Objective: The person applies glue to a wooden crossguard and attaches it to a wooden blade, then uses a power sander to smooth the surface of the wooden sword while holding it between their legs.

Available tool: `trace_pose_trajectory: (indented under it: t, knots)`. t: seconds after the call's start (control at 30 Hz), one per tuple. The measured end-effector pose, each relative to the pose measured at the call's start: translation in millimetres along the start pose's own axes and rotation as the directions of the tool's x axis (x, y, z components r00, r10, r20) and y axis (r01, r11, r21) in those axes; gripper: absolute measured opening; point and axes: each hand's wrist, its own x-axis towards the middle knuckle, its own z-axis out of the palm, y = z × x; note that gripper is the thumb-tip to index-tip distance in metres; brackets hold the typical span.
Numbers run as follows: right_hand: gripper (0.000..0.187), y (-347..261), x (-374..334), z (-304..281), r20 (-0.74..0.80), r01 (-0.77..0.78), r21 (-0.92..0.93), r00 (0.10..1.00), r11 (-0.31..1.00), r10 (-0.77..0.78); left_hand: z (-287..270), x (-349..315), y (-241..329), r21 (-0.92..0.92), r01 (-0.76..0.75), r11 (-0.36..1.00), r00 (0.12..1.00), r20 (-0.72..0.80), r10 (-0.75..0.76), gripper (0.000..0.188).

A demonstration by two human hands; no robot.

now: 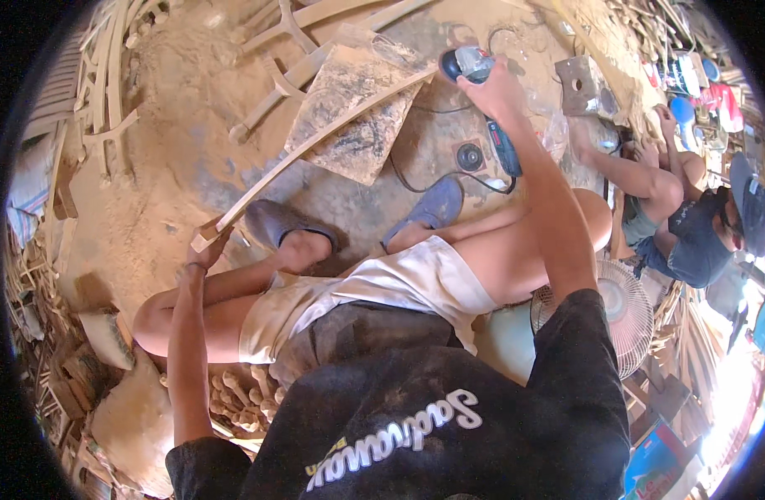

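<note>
A long, slightly curved wooden strip (316,139) slants across the view above my legs. My left hand (205,244) is closed round its lower left end. Up at the far right end, my right hand (496,90) grips a power sander (471,64) with a round black head. That head meets the tip of the strip; I cannot tell how firmly it presses. Beneath the strip lies a dusty, stained square board (357,112). A blue power tool (503,148) with a cord rests on the floor below my right forearm, beside a round black disc (469,157).
Curved wooden pieces (295,75) lie at the far side, with more (111,92) at the left. A block with a hole (576,86) stands at the right, near a seated person (691,225). A fan (620,312) is by my right side. Cords cross the dusty floor.
</note>
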Motion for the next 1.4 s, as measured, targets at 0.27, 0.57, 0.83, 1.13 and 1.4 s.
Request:
trace_pose_trajectory:
  t: [0.27,0.57,0.83,1.13,1.4]
  knots:
    - [0.077,-113,-112,4,0.249,0.399,0.225,0.858,0.889,-0.449,-43,-25,-57,0.091,0.110,0.990,0.994,-0.028,-0.107,0.043]
    - [0.079,-70,-54,-3,0.188,0.209,0.129,0.955,0.969,-0.230,-59,-44,-49,0.128,0.200,0.971,0.980,-0.009,-0.200,0.045]
    - [0.095,-33,2,-22,0.121,0.093,0.062,0.988,0.994,-0.100,-66,-44,-47,0.009,0.199,0.980,0.980,0.004,-0.199,0.045]
    - [0.095,-36,-16,-16,0.126,0.152,0.120,0.978,0.981,-0.167,-88,-40,-52,0.013,0.227,0.974,0.974,0.007,-0.227,0.046]
    - [0.083,-77,-63,-1,0.231,0.315,0.130,0.912,0.940,-0.338,-92,-50,-55,0.076,0.225,0.971,0.974,0.017,-0.227,0.048]
